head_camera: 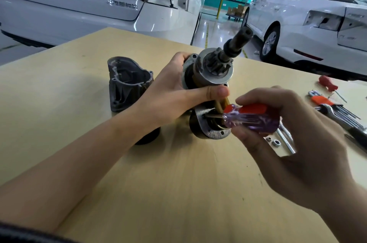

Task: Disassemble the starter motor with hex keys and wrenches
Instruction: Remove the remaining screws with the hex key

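Wooden table point(139, 183) under housing point(129, 83), tools point(337, 111)

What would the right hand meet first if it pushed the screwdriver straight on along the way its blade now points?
Most likely the starter motor: the right hand aims the screwdriver leftward, and its blade already seems to be in the gap at the lower flange. Just beyond is the left hand; depth is unclear.

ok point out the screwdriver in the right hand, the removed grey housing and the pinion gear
screwdriver point(256, 116), head view, on its red and clear handle
grey housing point(127, 85), head view, on its outer wall
pinion gear point(220, 63), head view, on its teeth
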`<control>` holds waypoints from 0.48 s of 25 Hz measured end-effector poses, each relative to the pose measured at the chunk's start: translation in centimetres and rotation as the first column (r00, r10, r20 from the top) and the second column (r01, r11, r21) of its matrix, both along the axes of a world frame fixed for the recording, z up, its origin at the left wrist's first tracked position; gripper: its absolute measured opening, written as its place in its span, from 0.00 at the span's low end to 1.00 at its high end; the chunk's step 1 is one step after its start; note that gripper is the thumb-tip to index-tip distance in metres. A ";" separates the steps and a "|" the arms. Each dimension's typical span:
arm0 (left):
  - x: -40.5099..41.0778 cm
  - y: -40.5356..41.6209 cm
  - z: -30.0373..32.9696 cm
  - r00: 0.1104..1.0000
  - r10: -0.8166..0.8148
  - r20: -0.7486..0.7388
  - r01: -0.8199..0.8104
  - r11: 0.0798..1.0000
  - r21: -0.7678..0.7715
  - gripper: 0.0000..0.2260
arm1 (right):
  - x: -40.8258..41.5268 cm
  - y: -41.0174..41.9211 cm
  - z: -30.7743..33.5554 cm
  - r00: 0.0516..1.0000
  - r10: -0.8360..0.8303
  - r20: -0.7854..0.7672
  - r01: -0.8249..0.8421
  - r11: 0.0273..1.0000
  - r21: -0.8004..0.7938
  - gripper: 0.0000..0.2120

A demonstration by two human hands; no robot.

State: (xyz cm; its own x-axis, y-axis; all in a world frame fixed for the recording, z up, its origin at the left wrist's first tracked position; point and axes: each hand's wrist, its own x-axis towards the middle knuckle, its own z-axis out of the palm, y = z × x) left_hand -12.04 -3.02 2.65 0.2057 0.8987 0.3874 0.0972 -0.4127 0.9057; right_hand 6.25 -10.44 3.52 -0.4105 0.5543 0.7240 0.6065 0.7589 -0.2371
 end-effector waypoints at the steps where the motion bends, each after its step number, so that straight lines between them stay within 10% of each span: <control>1: 0.1 0.0 0.0 1.000 -0.006 0.008 0.006 1.000 -0.005 0.38 | 0.2 0.4 -0.3 1.000 0.011 0.002 -0.011 1.000 -0.005 0.11; 12: 0.1 -0.4 0.1 1.000 0.007 0.012 -0.006 0.999 -0.041 0.38 | 0.3 1.5 0.2 0.994 0.002 0.111 -0.001 1.000 -0.005 0.09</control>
State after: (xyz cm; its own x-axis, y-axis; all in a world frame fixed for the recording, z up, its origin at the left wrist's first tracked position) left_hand -11.89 -3.39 2.75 0.1955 0.9150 0.3528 0.0884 -0.3747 0.9229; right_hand 6.54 -8.98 3.75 -0.4890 0.5570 0.6713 0.6284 0.7587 -0.1719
